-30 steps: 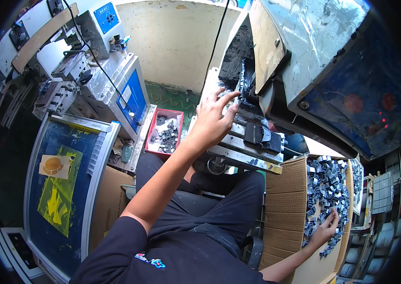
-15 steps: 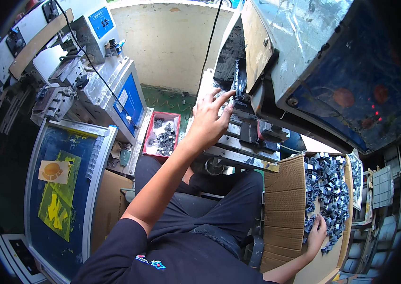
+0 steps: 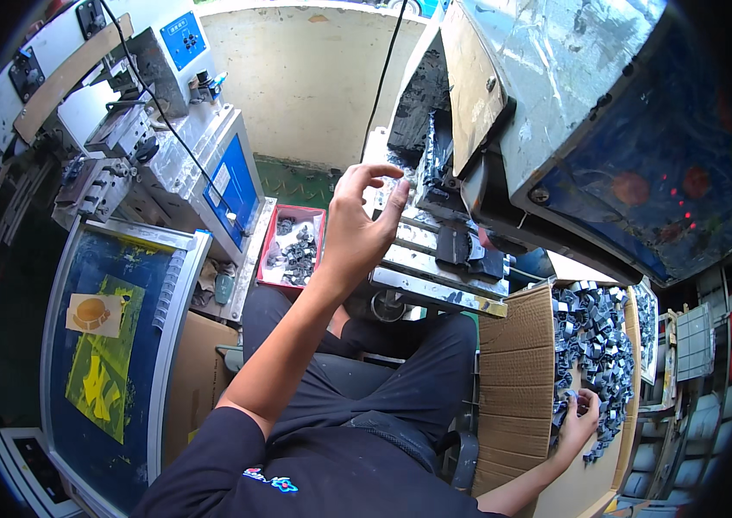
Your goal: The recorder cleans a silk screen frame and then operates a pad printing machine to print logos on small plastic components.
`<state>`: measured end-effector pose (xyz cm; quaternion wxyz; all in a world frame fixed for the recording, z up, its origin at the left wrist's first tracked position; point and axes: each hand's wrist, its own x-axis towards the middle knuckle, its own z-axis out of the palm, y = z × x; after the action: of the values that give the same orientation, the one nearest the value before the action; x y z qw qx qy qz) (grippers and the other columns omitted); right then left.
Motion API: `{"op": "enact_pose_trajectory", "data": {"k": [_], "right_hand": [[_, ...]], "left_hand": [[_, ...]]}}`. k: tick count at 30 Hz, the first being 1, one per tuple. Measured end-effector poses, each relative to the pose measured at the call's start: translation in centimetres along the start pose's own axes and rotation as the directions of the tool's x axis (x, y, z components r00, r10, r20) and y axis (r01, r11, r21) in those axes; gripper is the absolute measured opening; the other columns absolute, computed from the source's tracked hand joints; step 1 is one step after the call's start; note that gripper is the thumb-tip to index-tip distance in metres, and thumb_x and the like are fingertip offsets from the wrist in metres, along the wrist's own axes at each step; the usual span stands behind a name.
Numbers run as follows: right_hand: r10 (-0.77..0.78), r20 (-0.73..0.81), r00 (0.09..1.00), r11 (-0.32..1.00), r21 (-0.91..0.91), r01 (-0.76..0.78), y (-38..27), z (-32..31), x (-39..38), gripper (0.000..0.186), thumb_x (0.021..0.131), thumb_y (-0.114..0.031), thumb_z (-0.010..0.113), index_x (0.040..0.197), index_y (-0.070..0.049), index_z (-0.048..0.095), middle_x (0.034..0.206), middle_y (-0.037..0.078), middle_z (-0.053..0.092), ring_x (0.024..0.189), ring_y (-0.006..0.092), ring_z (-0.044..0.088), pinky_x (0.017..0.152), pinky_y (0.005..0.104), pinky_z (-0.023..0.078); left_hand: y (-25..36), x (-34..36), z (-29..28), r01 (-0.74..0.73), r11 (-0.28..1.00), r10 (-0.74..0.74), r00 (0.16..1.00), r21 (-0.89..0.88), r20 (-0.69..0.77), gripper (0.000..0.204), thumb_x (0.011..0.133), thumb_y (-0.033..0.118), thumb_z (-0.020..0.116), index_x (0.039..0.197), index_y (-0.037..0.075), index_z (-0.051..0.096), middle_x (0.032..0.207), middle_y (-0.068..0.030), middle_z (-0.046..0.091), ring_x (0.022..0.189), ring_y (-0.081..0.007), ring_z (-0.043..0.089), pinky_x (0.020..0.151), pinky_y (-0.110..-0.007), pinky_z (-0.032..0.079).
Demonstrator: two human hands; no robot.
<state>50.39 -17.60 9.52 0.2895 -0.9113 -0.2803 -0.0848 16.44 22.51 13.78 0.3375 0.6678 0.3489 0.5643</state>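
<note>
My left hand [image 3: 357,220] is raised in front of the pad-printing machine [image 3: 556,112], its curled fingers spread just short of the black fixture [image 3: 422,138]. Nothing shows between the fingers. At the lower right, my right hand [image 3: 579,416] reaches into the cardboard box [image 3: 513,363]. Its fingers curl down on one of the several dark plastic parts [image 3: 595,345] heaped there. The metal machine table [image 3: 435,268] runs below the left hand.
A red tray [image 3: 295,250] of dark parts sits left of the machine table. Further left stand a second machine with a blue panel [image 3: 236,186] and a blue screen frame [image 3: 116,337] with yellow marks. My dark-trousered lap fills the middle, and stacked crates [image 3: 694,345] line the right.
My left hand has lifted off the fixture and pulled back slightly, its fingers now curled. My right hand has shifted toward me along the box and settled on the parts.
</note>
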Motion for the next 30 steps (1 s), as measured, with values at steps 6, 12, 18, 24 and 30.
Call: {"op": "enact_pose_trajectory", "data": {"k": [6, 12, 18, 24, 30], "right_hand": [[-0.032, -0.151, 0.988, 0.999, 0.007, 0.033, -0.5, 0.4, 0.4, 0.028, 0.094, -0.011, 0.069, 0.121, -0.004, 0.067, 0.101, 0.007, 0.065, 0.078, 0.0165, 0.059, 0.07, 0.0301, 0.049], [-0.052, -0.288, 0.956, 0.999, -0.014, 0.051, -1.1, 0.3, 0.9, 0.024, 0.099, -0.015, 0.063, 0.119, -0.003, 0.068, 0.104, 0.009, 0.063, 0.084, 0.0182, 0.06, 0.074, 0.0308, 0.05], [-0.031, -0.339, 0.94, 0.94, 0.311, 0.143, -5.2, 2.5, 1.8, 0.025, 0.102, -0.013, 0.061, 0.123, 0.001, 0.063, 0.111, 0.01, 0.067, 0.096, 0.0172, 0.064, 0.084, 0.0298, 0.053], [-0.089, -0.231, 0.969, 0.814, 0.543, 0.205, -13.6, 5.3, 1.1, 0.025, 0.101, -0.009, 0.061, 0.125, -0.001, 0.063, 0.111, 0.007, 0.069, 0.091, 0.0124, 0.065, 0.081, 0.0259, 0.051], [-0.311, -0.167, 0.936, 0.762, 0.545, 0.35, -20.7, 6.4, 0.5, 0.029, 0.098, -0.002, 0.062, 0.125, -0.009, 0.069, 0.116, 0.007, 0.07, 0.104, 0.0121, 0.065, 0.084, 0.0267, 0.051]], "left_hand": [[-1.9, -2.6, -2.2, -0.137, 0.926, 0.064, 0.976, 0.351, 0.21, 0.034, 0.095, 0.021, 0.062, 0.123, 0.001, 0.063, 0.131, -0.0194, 0.059, 0.122, -0.0361, 0.052, 0.108, -0.046, 0.039], [2.1, -5.6, -4.5, -0.245, 0.785, 0.024, 0.93, 0.568, 0.368, 0.033, 0.098, 0.022, 0.058, 0.123, 0.001, 0.066, 0.131, -0.0193, 0.059, 0.118, -0.0376, 0.054, 0.104, -0.046, 0.041], [2.1, -6.8, -5.6, -0.011, 0.956, -0.091, 0.94, 0.293, 0.33, 0.028, 0.095, 0.019, 0.069, 0.113, -0.002, 0.071, 0.121, -0.0181, 0.067, 0.112, -0.0338, 0.065, 0.097, -0.04, 0.049], [3.2, -6.4, -4.9, 0.015, 0.982, -0.045, 0.986, 0.186, 0.158, 0.023, 0.087, 0.013, 0.076, 0.104, 0.001, 0.067, 0.114, -0.0144, 0.069, 0.107, -0.0297, 0.066, 0.092, -0.038, 0.049], [5.6, -3.9, -1.9, -0.244, 0.966, 0.214, 0.941, 0.089, 0.261, 0.017, 0.082, 0.015, 0.081, 0.079, 0.005, 0.068, 0.088, -0.0068, 0.07, 0.09, -0.0245, 0.064, 0.079, -0.036, 0.047]]}}
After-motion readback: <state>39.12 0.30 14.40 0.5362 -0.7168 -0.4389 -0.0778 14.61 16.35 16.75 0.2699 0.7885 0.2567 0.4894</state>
